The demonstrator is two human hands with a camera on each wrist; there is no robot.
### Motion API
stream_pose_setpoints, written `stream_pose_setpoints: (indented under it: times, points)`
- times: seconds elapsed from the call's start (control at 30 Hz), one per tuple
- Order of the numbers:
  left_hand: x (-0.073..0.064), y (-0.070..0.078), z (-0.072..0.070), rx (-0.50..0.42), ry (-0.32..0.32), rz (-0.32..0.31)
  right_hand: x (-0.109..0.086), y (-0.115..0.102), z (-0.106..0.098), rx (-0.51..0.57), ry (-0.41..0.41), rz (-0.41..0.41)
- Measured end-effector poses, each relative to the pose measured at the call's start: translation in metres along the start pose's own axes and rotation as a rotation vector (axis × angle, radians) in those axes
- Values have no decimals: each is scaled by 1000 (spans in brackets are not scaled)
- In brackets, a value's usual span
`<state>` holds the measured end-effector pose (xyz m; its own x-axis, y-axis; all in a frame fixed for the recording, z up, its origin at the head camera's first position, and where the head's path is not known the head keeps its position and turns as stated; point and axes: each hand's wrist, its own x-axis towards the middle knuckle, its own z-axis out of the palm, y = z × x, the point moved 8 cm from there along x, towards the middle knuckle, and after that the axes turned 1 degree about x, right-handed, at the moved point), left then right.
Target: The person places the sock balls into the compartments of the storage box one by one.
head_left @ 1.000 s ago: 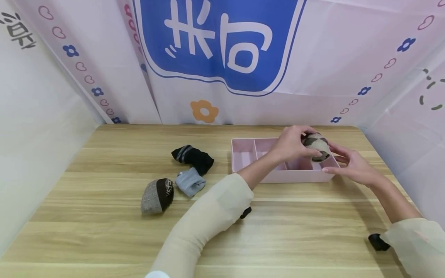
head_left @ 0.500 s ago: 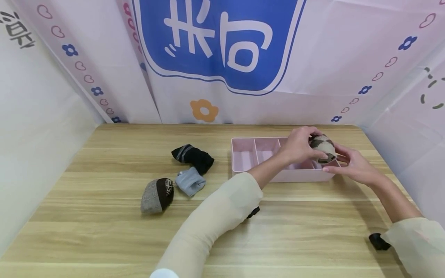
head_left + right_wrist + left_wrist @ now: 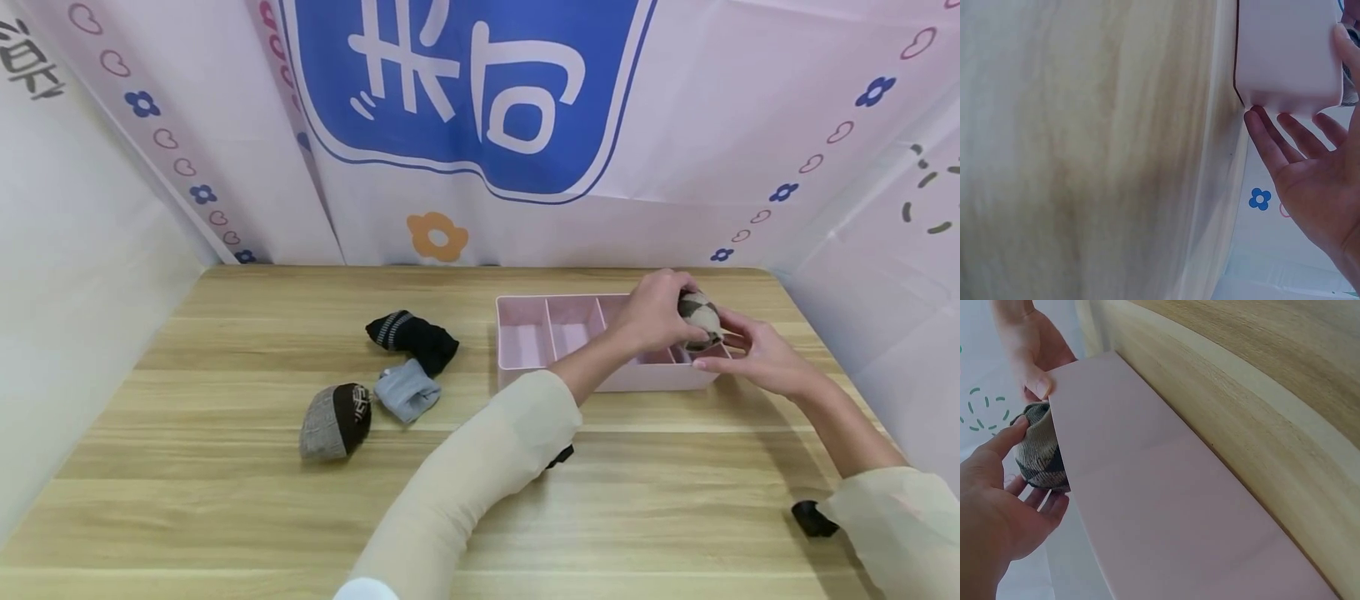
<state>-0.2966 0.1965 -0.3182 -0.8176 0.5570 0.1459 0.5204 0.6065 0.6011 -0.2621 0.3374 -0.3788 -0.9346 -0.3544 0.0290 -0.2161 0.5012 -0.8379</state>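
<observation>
The patterned sock bundle (image 3: 699,317) was at the right end of the pink box (image 3: 652,380), near the far right corner of the table (image 3: 637,508), partly above the rim. The left hand's (image 3: 658,312) grip was clamped on it; the right hand's (image 3: 768,357) held the box's end. The bundle seemed partway in, not yet released. Toward the table's left edge, a black bundle (image 3: 420,340), light blue bundle (image 3: 407,390) and grey-and-brown bundle (image 3: 335,422) lay outside, apparently left over. The left forearm (image 3: 600,358) hid some compartments.
</observation>
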Motion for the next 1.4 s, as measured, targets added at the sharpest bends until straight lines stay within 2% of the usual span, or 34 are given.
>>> stream_pose_setpoints:
  times: [0.2, 0.5, 0.63, 0.73, 0.87, 0.97, 1.23, 1.4]
  points:
    - [5, 5, 7, 93, -37, 8, 0, -1, 0, 10, 2, -31]
    - [7, 3, 21, 71, -74, -49, -2, 2, 0, -3, 10, -16]
    - [5, 0, 25, 80, -83, -43, -2, 3, -1, -18, 10, 5]
    - [5, -1, 29, 145, -101, -13, -2, 4, -2, -33, 16, 18]
    - [5, -1, 35, 285, -123, 38, -1, 3, -2, -35, 16, 29]
    - [5, 1, 37, 346, -131, 58, -1, 4, -2, -34, 14, 37]
    - [4, 1, 38, 329, -132, 65, 0, 5, -4, -30, 31, 33]
    - [2, -1, 37, 264, -144, 71, -1, 4, -3, -46, 24, 42]
